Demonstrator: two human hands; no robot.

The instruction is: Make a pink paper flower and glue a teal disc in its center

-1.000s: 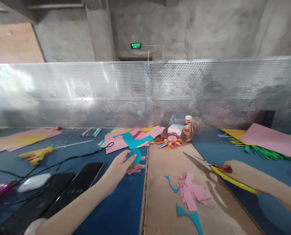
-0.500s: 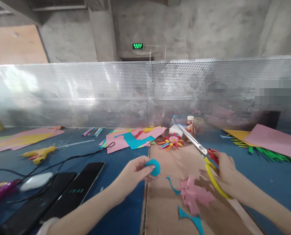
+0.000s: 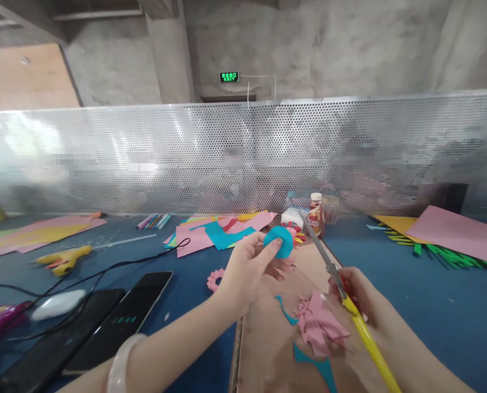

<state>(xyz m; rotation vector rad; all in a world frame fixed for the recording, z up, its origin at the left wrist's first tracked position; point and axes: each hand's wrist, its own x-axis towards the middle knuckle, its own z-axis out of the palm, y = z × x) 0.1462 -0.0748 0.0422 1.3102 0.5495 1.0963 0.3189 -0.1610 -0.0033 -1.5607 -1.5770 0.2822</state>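
My left hand (image 3: 247, 267) pinches a blue paper circle (image 3: 279, 242) between thumb and fingers, raised over the cardboard (image 3: 263, 349). In my right hand (image 3: 366, 295) is a pair of scissors (image 3: 329, 262) with yellow and red handles, its blades pointing up and away from me. Pink paper scraps (image 3: 319, 322) lie on the cardboard below, beside a thin blue offcut (image 3: 286, 311) and a larger blue offcut (image 3: 315, 363). The circle partly covers a multicoloured paper flower (image 3: 298, 237). A pink scalloped paper ring (image 3: 215, 280) shows behind my left forearm.
Coloured paper sheets (image 3: 227, 232) and markers (image 3: 153, 221) lie at the back. On the left are a yellow glue gun (image 3: 65, 259), cables, and a phone (image 3: 124, 316). A brown bottle (image 3: 315, 215) stands near the perforated metal screen (image 3: 186, 158). Green strips (image 3: 444, 256) lie at right.
My left hand has moved up and to the right with the blue circle, now in front of the flower. The scissors have turned steeper and their blades have come together; the pink ring is newly visible.
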